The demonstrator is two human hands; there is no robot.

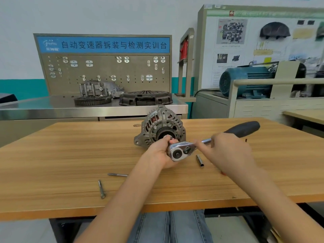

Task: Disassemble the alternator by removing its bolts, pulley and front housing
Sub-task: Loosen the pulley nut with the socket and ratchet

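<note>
The grey alternator (162,125) stands on the wooden table (70,155), its black pulley (164,133) facing me. In front of the pulley, my left hand (161,153) grips the chrome head of a ratchet wrench (180,150). My right hand (226,151) holds the wrench's shaft near its black handle (243,128), which points up to the right. Two long bolts (101,188) (117,174) lie loose on the table to the left of my arm. What sits under the wrench head is hidden by my fingers.
A small socket (199,160) lies on the table between my hands. Behind the table stands a steel bench (87,107) with a pegboard, a gearbox casing, a ring gear and a clutch cover (145,98). A blue electric motor (245,81) sits at the right rear.
</note>
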